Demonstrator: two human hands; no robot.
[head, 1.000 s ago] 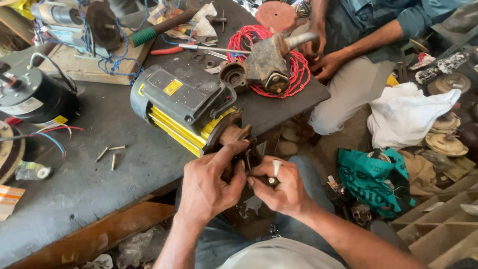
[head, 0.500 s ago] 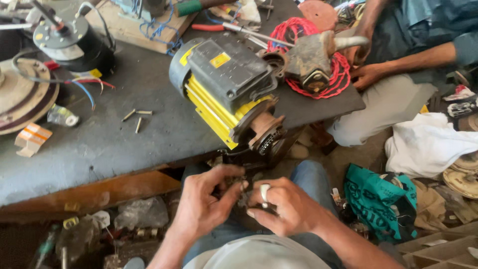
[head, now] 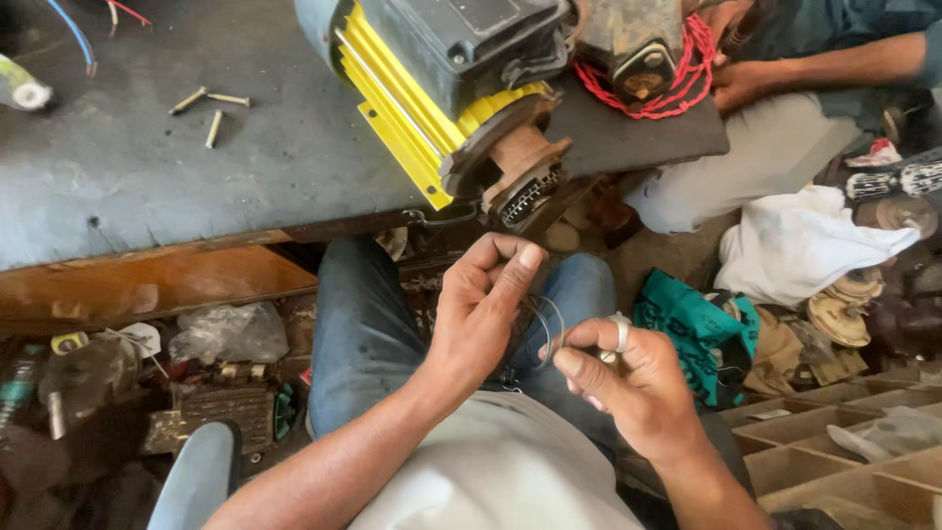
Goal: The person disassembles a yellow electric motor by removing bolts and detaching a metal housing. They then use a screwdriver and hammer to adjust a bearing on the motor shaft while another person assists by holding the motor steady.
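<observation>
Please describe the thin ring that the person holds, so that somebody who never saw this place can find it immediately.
Start at the yellow motor on the dark workbench; below its rusty shaft end, over the person's lap, are two hands. The thin wire ring sits between the left hand and right hand. Unlike the broad silver band on the right hand's finger, it is a bare, dark loop.

Open air over the lap between the worktop [head: 196, 186] edge and both hands, so there's room to lift. Straight above, the yellow motor [head: 432, 108] juts past the edge, its rusty shaft end [head: 525, 172] blocking upward. Right side crowds: teal bag [head: 692, 329], white cloth [head: 800, 245], wooden compartments [head: 834, 432].
</observation>
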